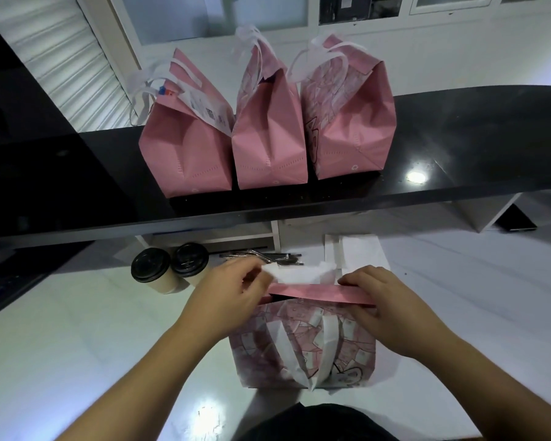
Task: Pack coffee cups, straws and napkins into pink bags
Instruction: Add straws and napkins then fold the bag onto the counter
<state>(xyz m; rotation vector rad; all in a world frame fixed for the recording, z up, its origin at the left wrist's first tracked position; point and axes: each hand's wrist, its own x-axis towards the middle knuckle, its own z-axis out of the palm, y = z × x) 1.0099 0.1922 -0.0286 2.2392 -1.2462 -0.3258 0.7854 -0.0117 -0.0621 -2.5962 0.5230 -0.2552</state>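
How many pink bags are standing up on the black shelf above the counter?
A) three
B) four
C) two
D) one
A: three pink bags stand side by side on the black shelf, while a fourth bag sits below on the white counter between the person's hands.

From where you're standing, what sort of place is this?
Probably a café or drink shop's takeaway counter. Three filled pink bags stand on a raised black counter, two lidded coffee cups wait on the white worktop, and both hands work at a fourth bag.
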